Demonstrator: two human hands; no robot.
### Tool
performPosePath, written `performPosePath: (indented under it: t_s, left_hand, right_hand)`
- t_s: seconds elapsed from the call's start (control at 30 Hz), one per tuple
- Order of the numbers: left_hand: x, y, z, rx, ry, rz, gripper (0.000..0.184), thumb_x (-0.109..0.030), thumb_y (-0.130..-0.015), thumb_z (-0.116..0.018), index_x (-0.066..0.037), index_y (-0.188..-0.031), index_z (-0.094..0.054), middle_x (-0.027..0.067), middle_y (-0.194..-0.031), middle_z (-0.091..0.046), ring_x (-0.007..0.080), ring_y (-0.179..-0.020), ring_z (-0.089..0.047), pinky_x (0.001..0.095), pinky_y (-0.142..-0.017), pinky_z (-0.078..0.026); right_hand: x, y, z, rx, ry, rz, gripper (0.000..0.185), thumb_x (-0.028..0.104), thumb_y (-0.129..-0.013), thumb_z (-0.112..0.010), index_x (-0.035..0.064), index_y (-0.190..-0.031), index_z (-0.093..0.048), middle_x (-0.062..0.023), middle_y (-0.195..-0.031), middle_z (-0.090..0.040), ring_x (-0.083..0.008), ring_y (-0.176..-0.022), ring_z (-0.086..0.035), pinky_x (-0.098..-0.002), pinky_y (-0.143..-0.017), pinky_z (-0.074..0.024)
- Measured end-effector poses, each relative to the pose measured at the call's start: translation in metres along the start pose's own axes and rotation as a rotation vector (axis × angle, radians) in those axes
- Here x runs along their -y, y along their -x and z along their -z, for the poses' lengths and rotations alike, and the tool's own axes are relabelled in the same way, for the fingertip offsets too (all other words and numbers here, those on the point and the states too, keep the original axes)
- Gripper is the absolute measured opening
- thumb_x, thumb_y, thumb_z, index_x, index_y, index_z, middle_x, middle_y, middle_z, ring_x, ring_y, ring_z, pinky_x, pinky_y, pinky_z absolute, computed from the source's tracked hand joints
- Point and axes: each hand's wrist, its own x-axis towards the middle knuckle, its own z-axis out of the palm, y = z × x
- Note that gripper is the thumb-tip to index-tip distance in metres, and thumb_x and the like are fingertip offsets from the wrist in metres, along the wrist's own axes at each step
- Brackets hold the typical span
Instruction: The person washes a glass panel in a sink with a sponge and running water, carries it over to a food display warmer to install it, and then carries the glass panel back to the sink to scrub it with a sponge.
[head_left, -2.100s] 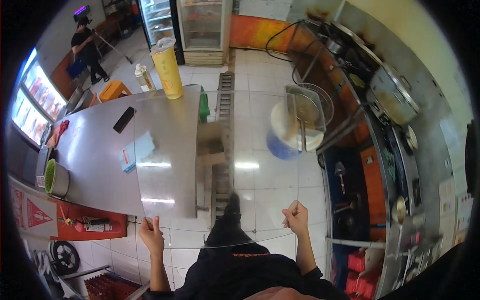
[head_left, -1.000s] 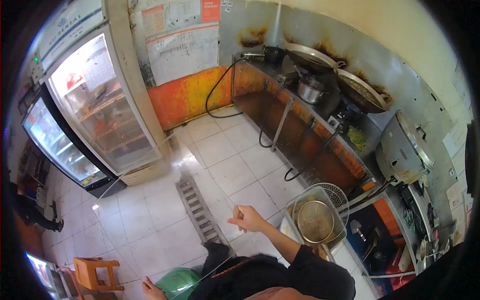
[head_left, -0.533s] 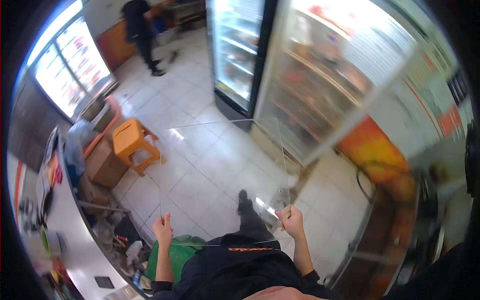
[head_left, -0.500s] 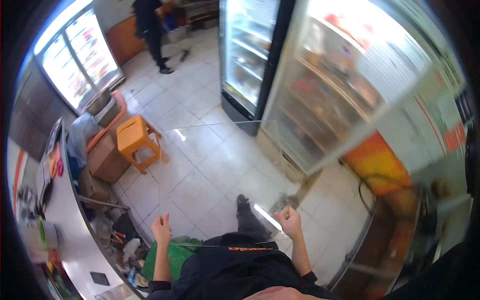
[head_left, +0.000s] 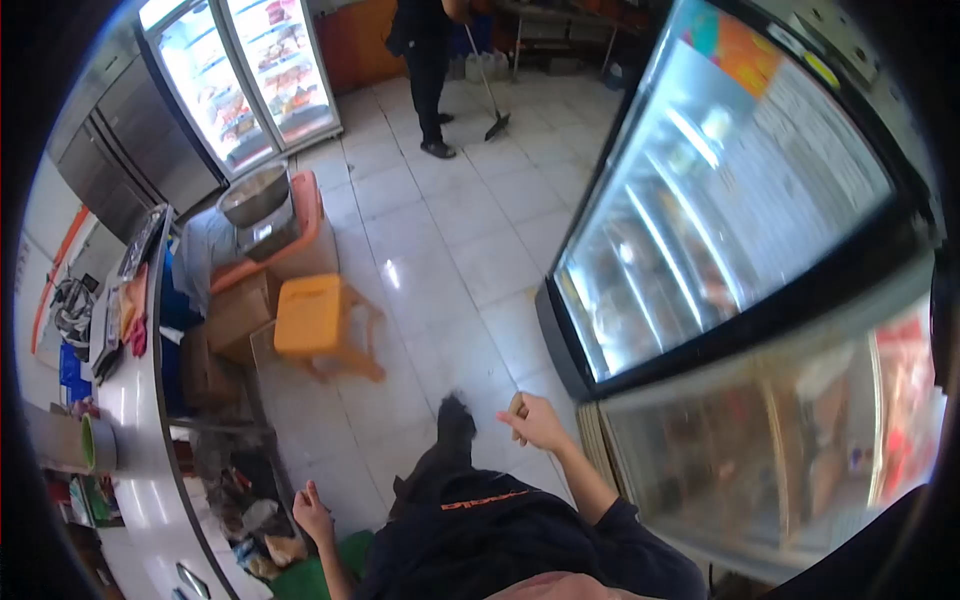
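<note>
A clear, flat transparent panel (head_left: 400,415) is stretched between my two hands; its faint edges are hard to follow against the floor. My left hand (head_left: 313,514) is closed on its left side, thumb up. My right hand (head_left: 532,422), higher and farther forward, grips the right side with fingers curled. The floor and my dark shoe (head_left: 455,415) show through or beyond the panel. Whether it is glass or plastic, I cannot tell.
On the right stand a lit glass-door fridge (head_left: 700,240) and another fogged one (head_left: 740,450). An orange stool (head_left: 312,315), cardboard boxes (head_left: 243,318) and a long counter (head_left: 140,430) line the left. Ahead, a person (head_left: 425,70) holds a broom (head_left: 483,75).
I have moved forward and turned, so the black-framed fridge is now close on my right. The panel remains in both hands, the right now farther forward.
</note>
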Motion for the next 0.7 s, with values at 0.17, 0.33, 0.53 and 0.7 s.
performPosePath:
  t_s: [0.17,0.33,0.53,0.7]
  left_hand:
    - [-0.117,-0.131,-0.108,0.042,0.011,0.099,0.047,-0.037,-0.083,-0.054,-0.005,-0.054,-0.035,0.001,-0.041,-0.033,0.0088,-0.035,-0.034,0.0265,-0.035,-0.029]
    - [-0.208,-0.251,-0.243,0.143,0.076,0.044,0.045,-0.036,-0.084,-0.053,-0.006,-0.055,-0.036,-0.0003,-0.043,-0.035,0.0076,-0.036,-0.035,0.0245,-0.036,-0.028]
    - [-0.306,-0.38,-0.423,0.192,0.201,0.035,0.045,-0.035,-0.083,-0.055,-0.006,-0.055,-0.037,-0.0005,-0.045,-0.035,0.008,-0.039,-0.036,0.0252,-0.037,-0.028]
    - [-0.391,-0.484,-0.54,0.185,0.148,0.024,0.045,-0.035,-0.083,-0.056,-0.005,-0.055,-0.039,-0.0009,-0.047,-0.033,0.0083,-0.041,-0.031,0.0253,-0.039,-0.027]
  right_hand:
    - [0.075,-0.167,0.055,-0.011,-0.007,-0.016,0.028,0.02,-0.077,-0.064,0.0027,-0.068,-0.044,-0.0051,-0.047,-0.05,-0.0087,-0.036,-0.046,-0.0208,-0.033,-0.0349]
    - [0.129,-0.299,0.13,-0.149,-0.007,0.015,0.026,0.015,-0.076,-0.065,0.0027,-0.069,-0.044,-0.0042,-0.046,-0.049,-0.0073,-0.036,-0.046,-0.0199,-0.033,-0.0349]
    - [0.176,-0.495,0.23,-0.185,0.028,0.039,0.029,0.022,-0.077,-0.065,0.0024,-0.07,-0.045,-0.0051,-0.049,-0.051,-0.0086,-0.039,-0.05,-0.0213,-0.034,-0.0375]
    - [0.222,-0.657,0.301,-0.182,0.04,0.094,0.028,0.02,-0.077,-0.065,0.0035,-0.071,-0.043,-0.0027,-0.046,-0.048,-0.0073,-0.036,-0.047,-0.0208,-0.033,-0.0374]
